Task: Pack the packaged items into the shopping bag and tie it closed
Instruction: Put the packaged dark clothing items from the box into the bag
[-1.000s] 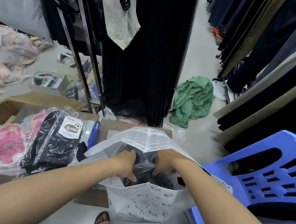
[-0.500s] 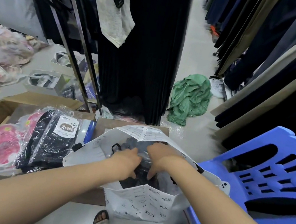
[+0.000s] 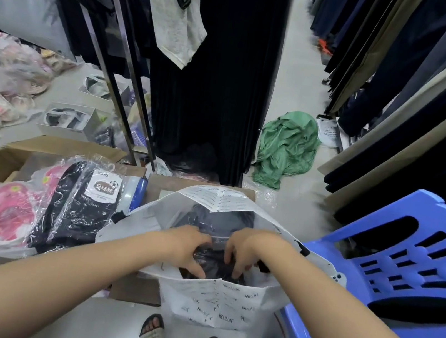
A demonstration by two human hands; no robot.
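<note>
Shopping bag [image 3: 212,301] sits open at my feet, at 6 o'clock. My left hand [image 3: 187,246] and right hand [image 3: 244,249] still press the dark packet [image 3: 212,259] down, fingers curled on it, spread wider than before.

The fingers [image 3: 239,272] of both hands are disappearing among dark clear-wrapped packages [image 3: 210,260] inside the white printed plastic shopping bag [image 3: 212,304], so their grip is staying hidden, while the blue plastic chair [image 3: 392,271] is running off the right edge.
</note>
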